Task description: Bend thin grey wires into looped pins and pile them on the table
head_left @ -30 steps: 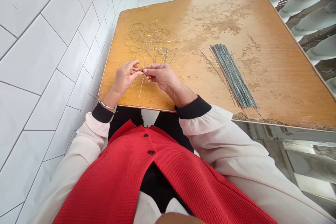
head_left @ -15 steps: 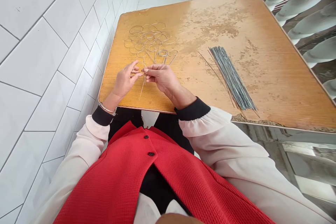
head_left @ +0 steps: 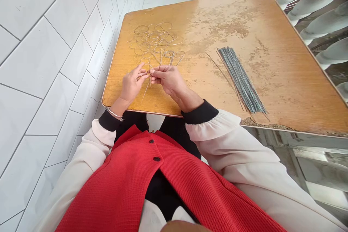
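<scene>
My left hand (head_left: 132, 84) and my right hand (head_left: 165, 79) meet above the near part of a wooden tabletop (head_left: 174, 94). Between their fingertips they hold a thin looped wire (head_left: 147, 81), whose straight end points down toward the table edge. The fingers hide the wire's loop in part. Just beyond my hands lies a tangled pile of looped wires (head_left: 154, 40). To the right lies a bundle of straight grey wires (head_left: 240, 79), out of reach of both hands' fingers.
White tiled wall (head_left: 49, 79) runs along the table's left side. Beyond the right edge stands a ribbed glass panel (head_left: 318, 14). My red waistcoat (head_left: 152, 185) and white sleeves fill the foreground, and a bangle (head_left: 114, 114) circles my left wrist.
My left hand has shifted slightly, its fingers turning around the wire, and the wire's straight end now slants further left. The wire pile and straight bundle stay in place.
</scene>
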Motion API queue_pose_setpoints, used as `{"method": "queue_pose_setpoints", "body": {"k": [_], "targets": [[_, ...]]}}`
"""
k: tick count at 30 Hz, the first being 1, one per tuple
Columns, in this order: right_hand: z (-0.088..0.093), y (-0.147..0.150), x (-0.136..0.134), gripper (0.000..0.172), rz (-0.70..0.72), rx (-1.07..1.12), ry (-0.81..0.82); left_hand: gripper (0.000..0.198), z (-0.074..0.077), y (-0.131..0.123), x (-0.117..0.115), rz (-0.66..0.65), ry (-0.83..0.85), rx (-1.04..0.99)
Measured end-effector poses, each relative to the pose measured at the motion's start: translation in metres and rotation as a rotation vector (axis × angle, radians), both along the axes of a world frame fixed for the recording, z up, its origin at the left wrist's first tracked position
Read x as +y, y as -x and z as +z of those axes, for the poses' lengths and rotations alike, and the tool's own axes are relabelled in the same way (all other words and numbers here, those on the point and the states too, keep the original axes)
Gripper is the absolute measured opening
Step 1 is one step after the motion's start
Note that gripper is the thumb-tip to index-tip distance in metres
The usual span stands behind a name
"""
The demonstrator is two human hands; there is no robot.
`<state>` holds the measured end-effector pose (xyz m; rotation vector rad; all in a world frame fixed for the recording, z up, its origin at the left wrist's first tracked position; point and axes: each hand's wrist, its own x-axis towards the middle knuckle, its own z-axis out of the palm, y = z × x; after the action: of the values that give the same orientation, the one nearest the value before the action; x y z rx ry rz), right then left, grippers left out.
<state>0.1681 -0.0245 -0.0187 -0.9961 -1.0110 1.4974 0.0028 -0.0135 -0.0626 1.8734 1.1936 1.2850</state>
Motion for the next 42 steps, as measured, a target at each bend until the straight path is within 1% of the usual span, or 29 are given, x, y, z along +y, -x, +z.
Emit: {"method": "queue_pose_setpoints", "body": {"k": [4,8,13,19,22,26,30,34,38,40,42], "targets": [[0.001,0.000,-0.001,0.013,0.016,0.024,0.008,0.044,0.008,0.002,-0.001,0.048,0.012,-0.010],[-0.001,0.000,0.000,0.012,0.023,0.033,0.003,0.041,0.016,0.000,-0.004,0.102,0.015,-0.010],[-0.005,0.000,0.001,0.014,0.031,0.022,-0.020,0.036,0.020,-0.006,-0.007,0.125,0.053,-0.048],[0.000,-0.001,-0.002,0.011,0.073,0.044,0.003,0.035,0.023,-0.006,-0.009,0.100,0.043,-0.084],[0.003,-0.003,-0.003,0.007,0.100,0.061,0.015,0.037,0.021,-0.002,-0.007,0.071,0.027,-0.073],[0.005,-0.003,-0.003,0.004,0.098,0.074,0.053,0.042,0.014,0.005,-0.001,0.025,0.001,-0.068],[0.006,-0.003,-0.002,0.008,0.088,0.127,0.085,0.046,0.008,0.007,0.001,-0.023,0.001,-0.064],[0.005,-0.004,-0.001,0.009,0.087,0.134,0.104,0.049,0.008,0.004,0.000,-0.058,0.006,-0.104],[0.005,-0.004,0.000,0.011,0.052,0.118,0.104,0.055,0.015,0.001,-0.005,-0.054,0.048,-0.179],[0.005,-0.004,-0.002,0.012,0.035,0.097,0.083,0.049,0.024,-0.002,-0.010,-0.043,0.124,-0.221],[0.006,-0.002,-0.003,0.013,0.016,0.066,0.052,0.037,0.034,-0.005,-0.017,-0.033,0.220,-0.262]]}}
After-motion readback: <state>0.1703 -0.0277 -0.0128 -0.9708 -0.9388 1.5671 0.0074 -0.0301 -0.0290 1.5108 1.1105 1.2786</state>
